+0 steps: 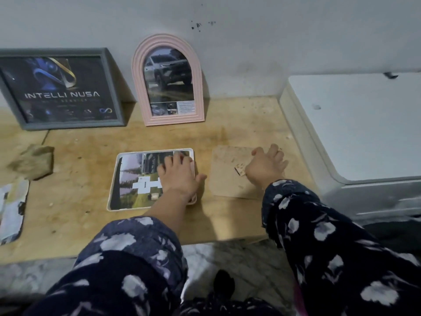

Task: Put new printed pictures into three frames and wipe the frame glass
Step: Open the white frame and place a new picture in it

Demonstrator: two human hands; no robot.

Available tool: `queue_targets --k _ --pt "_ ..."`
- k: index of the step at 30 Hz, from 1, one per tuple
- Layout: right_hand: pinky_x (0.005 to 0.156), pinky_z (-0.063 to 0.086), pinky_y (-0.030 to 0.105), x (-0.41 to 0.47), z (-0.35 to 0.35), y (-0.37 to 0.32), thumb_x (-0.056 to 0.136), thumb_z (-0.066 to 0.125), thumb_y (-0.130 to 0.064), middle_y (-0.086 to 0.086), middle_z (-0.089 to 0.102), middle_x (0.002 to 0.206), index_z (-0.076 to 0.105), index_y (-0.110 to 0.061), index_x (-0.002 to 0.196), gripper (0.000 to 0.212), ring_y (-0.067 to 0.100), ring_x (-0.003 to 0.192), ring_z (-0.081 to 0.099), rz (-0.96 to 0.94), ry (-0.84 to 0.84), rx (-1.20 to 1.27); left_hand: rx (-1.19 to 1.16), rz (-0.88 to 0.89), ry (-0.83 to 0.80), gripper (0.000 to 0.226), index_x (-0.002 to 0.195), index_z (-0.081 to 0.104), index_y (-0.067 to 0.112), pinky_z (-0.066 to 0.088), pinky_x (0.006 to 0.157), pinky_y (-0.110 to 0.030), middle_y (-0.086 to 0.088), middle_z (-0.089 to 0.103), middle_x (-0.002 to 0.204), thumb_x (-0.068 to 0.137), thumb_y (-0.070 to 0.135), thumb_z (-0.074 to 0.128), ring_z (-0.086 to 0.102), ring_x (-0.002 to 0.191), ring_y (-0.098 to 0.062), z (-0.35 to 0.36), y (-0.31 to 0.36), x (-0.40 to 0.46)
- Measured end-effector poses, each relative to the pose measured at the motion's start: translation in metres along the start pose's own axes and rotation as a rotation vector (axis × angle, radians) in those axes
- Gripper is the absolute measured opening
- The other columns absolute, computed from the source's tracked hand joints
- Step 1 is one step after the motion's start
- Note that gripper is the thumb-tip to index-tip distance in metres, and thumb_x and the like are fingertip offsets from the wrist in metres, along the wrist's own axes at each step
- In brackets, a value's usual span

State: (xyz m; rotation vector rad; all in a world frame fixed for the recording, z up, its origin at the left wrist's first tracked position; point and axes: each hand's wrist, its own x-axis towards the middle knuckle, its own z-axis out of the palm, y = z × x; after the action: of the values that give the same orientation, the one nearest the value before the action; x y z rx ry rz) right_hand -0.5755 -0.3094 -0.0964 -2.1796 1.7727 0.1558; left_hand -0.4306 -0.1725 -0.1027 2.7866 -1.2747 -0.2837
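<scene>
Left hand [176,173] flat, fingers spread, hides right part of white frame [114,179] lying mid-worktop [79,213], long axis left-right. Right hand [266,165] open on backing board [227,169] beside it.

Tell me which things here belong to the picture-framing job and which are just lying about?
Part of the job:
- white frame lying flat with a print, left hand pressing on it
- backing board, right hand on it
- grey frame and pink arched frame, leaning on the wall
- cloth
- loose prints

Lying about:
- white appliance
</scene>
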Motion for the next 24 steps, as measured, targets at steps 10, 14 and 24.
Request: queue_targets --k 10,14,24 --pt "0.114 0.018 0.050 -0.023 0.039 -0.110 0.086 0.057 -0.045 0.008 0.018 0.154 0.044 -0.035 0.135 0.052 0.032 0.140 0.015 -0.470 -0.105 0.033 -0.121 -0.302 -0.049 0.068 0.139 0.037 0.017 0.032 0.104 -0.046 -0.006 0.031 0.147 0.086 0.051 0.061 0.027 0.134 -0.028 -0.022 -0.115 0.012" --pt "0.112 0.014 0.054 -0.022 0.046 -0.124 0.078 0.057 -0.065 0.009 0.016 0.155 0.042 -0.032 0.138 0.070 0.033 0.141 0.013 -0.485 -0.097 -0.142 -0.172 -0.282 -0.099 0.070 0.142 0.033 0.018 0.033 0.099 -0.045 0.001 0.030 0.150 0.085 0.043 0.065 0.025 0.134 -0.026 -0.025 -0.141 0.015" --pt "0.108 0.020 0.043 -0.044 0.064 -0.130 0.078 0.071 -0.042 0.004 0.039 0.132 0.056 -0.035 0.125 0.050 0.027 0.125 0.031 -0.358 0.044 0.049 -0.110 -0.191 -0.095 0.064 0.134 0.037 0.021 0.033 0.091 -0.040 0.001 0.031 0.145 0.084 0.048 0.065 0.030 0.124 -0.029 -0.012 -0.155 0.009"
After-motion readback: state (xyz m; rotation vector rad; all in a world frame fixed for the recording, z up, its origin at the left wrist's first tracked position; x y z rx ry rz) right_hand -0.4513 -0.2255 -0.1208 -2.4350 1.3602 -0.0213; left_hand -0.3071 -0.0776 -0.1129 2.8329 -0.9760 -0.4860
